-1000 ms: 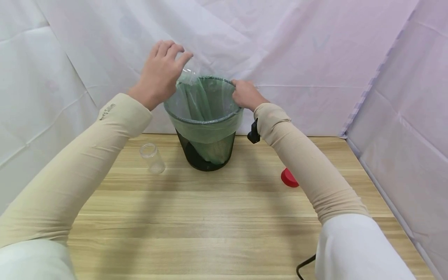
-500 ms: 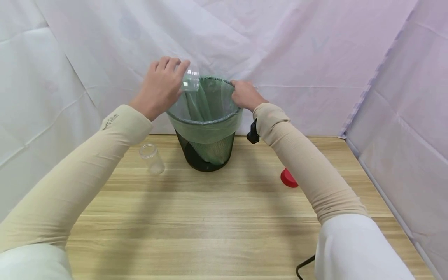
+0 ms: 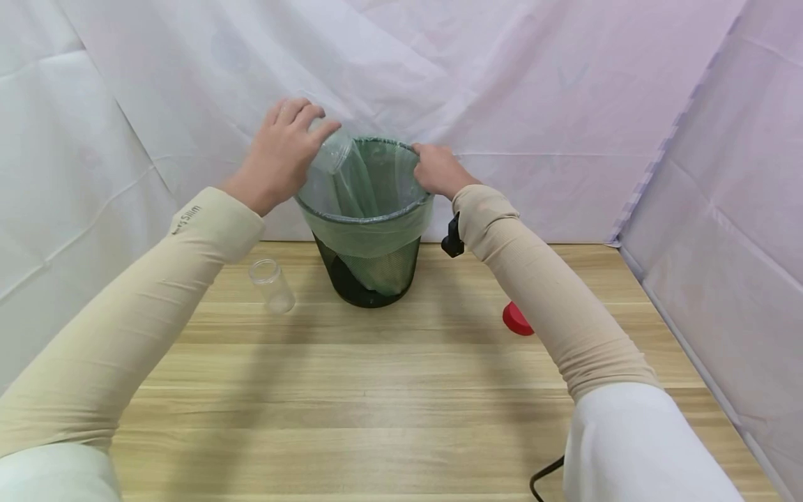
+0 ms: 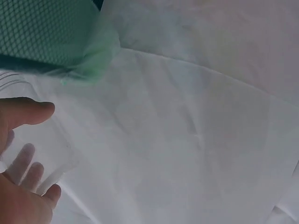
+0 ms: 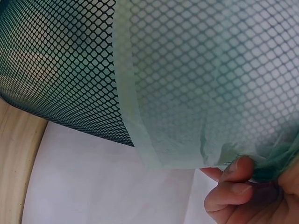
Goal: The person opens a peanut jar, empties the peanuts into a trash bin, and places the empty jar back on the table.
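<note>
My left hand [image 3: 276, 153] holds a clear plastic jar [image 3: 335, 152] over the left rim of a black mesh wastebasket [image 3: 371, 291]. The jar is tilted, its mouth end lower and toward the basket. In the left wrist view the thumb and fingers lie around the jar [image 4: 56, 135], which looks see-through. A pale green bin liner [image 3: 373, 237] lines the basket and folds down over its rim. My right hand [image 3: 442, 169] grips that rim at the right, its fingers [image 5: 240, 168] bent round the liner's edge in the right wrist view.
A second clear jar [image 3: 273, 287] stands without a lid on the wooden table [image 3: 376, 404], left of the basket. To the right lies a red lid [image 3: 517, 319], partly behind the right forearm. White sheets [image 3: 514, 84] hang behind and at both sides. A black cable [image 3: 546, 474] shows near the front.
The left hand has lowered from its place a second ago. Its jar swung nearly level half a second ago and now slants mouth-down over the rim. The right hand stays on the rim.
</note>
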Motion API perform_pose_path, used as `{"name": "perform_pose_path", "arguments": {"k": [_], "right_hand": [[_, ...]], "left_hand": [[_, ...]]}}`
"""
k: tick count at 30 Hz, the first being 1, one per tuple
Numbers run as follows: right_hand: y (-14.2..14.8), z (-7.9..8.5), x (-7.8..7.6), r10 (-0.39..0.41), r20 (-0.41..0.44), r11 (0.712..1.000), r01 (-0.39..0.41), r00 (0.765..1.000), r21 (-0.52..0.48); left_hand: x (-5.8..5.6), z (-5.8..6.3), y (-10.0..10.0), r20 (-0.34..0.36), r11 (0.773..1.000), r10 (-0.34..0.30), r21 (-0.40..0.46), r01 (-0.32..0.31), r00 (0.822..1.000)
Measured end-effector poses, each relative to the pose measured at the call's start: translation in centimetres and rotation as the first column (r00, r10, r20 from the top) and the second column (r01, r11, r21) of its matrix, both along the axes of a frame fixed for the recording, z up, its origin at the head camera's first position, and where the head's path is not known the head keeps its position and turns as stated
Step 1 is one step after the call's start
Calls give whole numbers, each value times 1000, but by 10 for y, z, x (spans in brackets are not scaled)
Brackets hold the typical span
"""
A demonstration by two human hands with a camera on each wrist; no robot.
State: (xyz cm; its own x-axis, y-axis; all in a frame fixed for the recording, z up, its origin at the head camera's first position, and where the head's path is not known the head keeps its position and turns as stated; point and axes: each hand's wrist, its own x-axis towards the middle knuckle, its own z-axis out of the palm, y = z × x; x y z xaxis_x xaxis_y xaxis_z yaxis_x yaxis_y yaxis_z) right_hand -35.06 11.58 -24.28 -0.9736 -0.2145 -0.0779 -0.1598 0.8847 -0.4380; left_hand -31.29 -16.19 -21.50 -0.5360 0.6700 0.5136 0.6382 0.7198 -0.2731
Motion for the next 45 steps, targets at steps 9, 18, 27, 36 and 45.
{"name": "perform_pose_path", "arguments": {"k": [9,18,27,36,45], "right_hand": [[1,-1,-2,-5,3,1000,5,1000,-2],[-2,-2,-4,2,1,1000,-2,1000,-14],[-4,-2,-5,3,5,1000,-3,1000,3],[2,0,-2,12,-16,1000,-12,1000,-28],[17,6,9,23,-40,995,-27,999,-99]], "left_hand": [[4,4,2,-121,993,89,88,-79,989],[4,-9,0,-29,996,60,61,-58,998],[7,-19,-3,11,999,47,1,-47,999],[6,-9,-1,-15,999,51,20,-51,999],[12,6,-8,-88,993,75,99,-66,993]]}}
